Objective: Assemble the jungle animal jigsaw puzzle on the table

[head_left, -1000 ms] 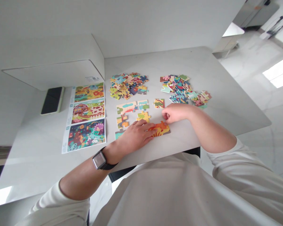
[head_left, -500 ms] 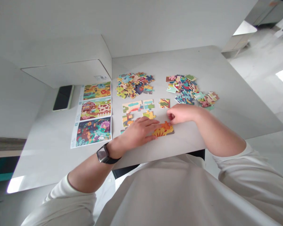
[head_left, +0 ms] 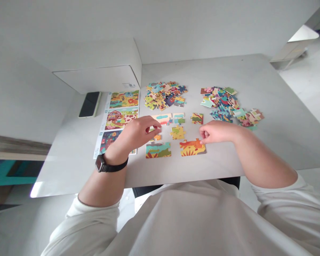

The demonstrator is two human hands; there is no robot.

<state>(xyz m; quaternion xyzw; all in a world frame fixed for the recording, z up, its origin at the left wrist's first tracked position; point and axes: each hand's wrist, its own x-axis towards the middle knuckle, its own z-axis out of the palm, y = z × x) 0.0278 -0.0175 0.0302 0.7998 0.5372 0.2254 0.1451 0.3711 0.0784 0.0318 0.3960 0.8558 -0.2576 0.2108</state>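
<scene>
My left hand (head_left: pixel 138 134), with a black watch on the wrist, hovers over the left column of puzzle pieces. Its thumb and index finger are curved with a gap between them, partly hiding a small orange spotted piece (head_left: pixel 157 137). My right hand (head_left: pixel 214 131) is curled closed, and I see nothing in it. Its fingertips meet the top right of a yellow and orange joined section (head_left: pixel 193 148). Left of that lies a crocodile section (head_left: pixel 158 150). Above are a yellow-green piece (head_left: pixel 178 132), a blue-green pair (head_left: pixel 179 118) and a tree-branch piece (head_left: pixel 197 118).
Two heaps of loose pieces, a left heap (head_left: pixel 165 94) and a right heap (head_left: pixel 221 101), lie farther back. At left are a printed picture sheet (head_left: pixel 122 119), a phone (head_left: pixel 90 104) and a white box (head_left: pixel 96 79). The table's front edge runs by my body.
My left hand has lifted off the yellow and orange section and moved left, uncovering the crocodile section. My right hand stays curled by the section's top right. The view has shifted.
</scene>
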